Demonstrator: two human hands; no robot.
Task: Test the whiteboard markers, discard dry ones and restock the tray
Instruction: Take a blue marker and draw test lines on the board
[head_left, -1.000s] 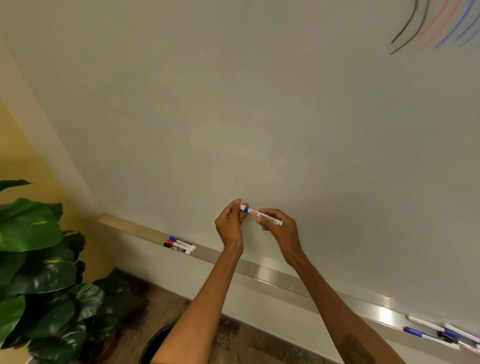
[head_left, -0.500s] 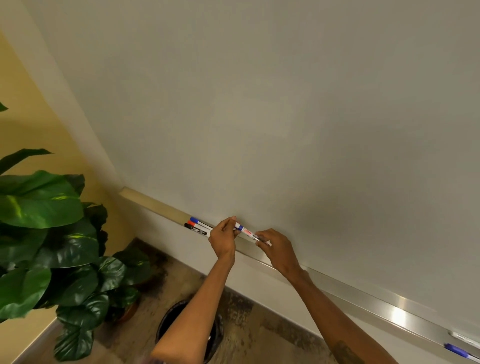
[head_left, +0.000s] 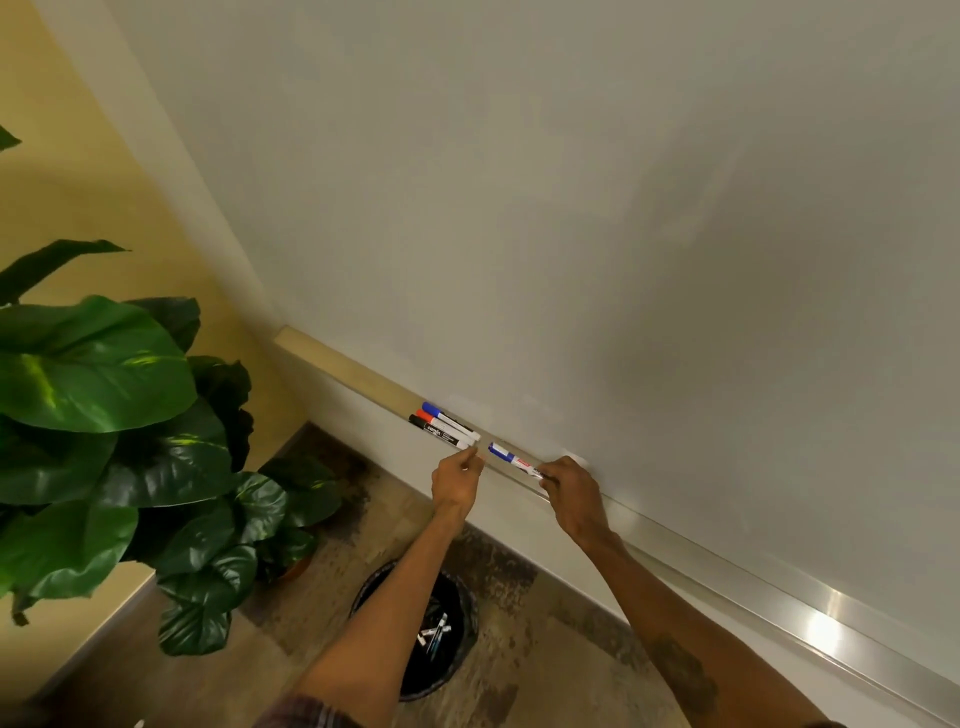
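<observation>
Pinched in right hand (head_left: 571, 499), one blue marker (head_left: 511, 458) (three markers (head_left: 447, 428) on tray (head_left: 353, 365)).

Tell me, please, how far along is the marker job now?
Done, it seems: several discarded markers lie in the black bin on the floor, and three capped markers lie in the tray. In hand: the right hand holds a blue-capped marker at the tray. To do: setting it down; whether other markers wait is out of view.
</observation>
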